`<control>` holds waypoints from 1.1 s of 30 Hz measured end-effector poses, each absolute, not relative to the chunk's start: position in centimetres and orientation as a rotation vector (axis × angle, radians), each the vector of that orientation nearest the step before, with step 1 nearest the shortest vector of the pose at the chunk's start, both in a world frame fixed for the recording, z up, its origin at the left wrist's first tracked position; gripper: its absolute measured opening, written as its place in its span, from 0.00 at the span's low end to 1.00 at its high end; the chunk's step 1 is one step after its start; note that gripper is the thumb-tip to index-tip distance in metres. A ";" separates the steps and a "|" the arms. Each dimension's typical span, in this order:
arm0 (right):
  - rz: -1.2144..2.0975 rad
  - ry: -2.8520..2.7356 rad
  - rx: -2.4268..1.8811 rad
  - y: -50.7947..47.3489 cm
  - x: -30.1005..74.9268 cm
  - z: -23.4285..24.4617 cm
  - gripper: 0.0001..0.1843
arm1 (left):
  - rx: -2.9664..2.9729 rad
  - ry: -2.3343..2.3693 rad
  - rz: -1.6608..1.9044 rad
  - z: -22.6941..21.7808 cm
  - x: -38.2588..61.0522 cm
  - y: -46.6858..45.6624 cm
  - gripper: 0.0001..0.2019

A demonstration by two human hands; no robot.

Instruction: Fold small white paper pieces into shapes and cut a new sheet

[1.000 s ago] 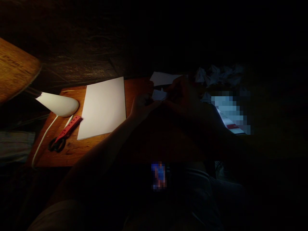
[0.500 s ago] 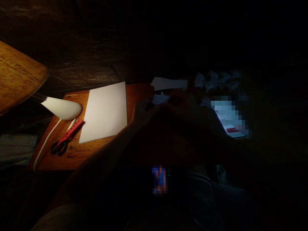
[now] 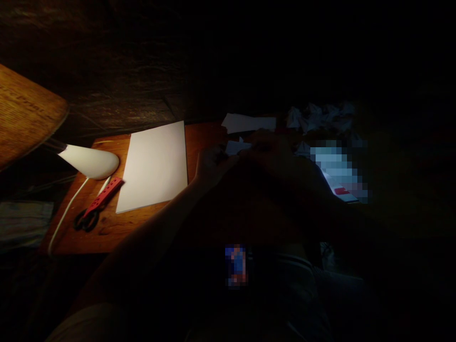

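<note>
The scene is very dark. My left hand (image 3: pixel 211 165) and my right hand (image 3: pixel 272 153) meet over the middle of a wooden table (image 3: pixel 107 228). Between them lies a small white piece of paper (image 3: pixel 235 147); both hands touch or pinch it with curled fingers. A second white paper piece (image 3: pixel 249 123) lies just beyond the hands. A stack of white sheets (image 3: pixel 153 166) lies to the left of my left hand.
A white lamp head (image 3: pixel 89 161) shines at the left with its white cord (image 3: pixel 66 213). Scissors with a red guard (image 3: pixel 96 203) lie beside it. Crumpled paper balls (image 3: pixel 320 116) sit at the far right. A lit screen (image 3: pixel 338 173) glows right of my hands. A wooden board (image 3: pixel 24 114) is at far left.
Both hands stay on the small paper with only slight finger shifts. The view has drifted a little; nothing else moved.
</note>
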State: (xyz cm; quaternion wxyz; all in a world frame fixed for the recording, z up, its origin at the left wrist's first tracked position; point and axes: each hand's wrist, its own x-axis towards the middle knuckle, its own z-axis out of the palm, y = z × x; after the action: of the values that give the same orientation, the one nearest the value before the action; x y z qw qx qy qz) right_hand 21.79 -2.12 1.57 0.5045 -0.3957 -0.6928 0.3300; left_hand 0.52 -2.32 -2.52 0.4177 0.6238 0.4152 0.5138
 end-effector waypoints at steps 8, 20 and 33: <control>0.969 -1.636 -0.974 -2.5 22.0 2.5 0.24 | 1.546 0.998 1.277 -1.8 0.8 -2.6 0.23; 1.143 -1.555 -0.979 -2.4 22.8 3.4 0.25 | 1.467 1.014 1.217 -0.8 0.6 -3.0 0.23; 1.189 -1.697 -1.057 -2.3 23.0 2.7 0.29 | 1.399 0.962 1.196 -1.1 0.5 -2.4 0.26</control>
State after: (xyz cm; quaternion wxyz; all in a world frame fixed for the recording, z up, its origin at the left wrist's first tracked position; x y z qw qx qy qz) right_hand 22.97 -2.26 2.73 0.3964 -0.4173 -0.6698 0.4692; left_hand 0.49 -2.39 -1.12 0.5077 0.5803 0.3992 0.4960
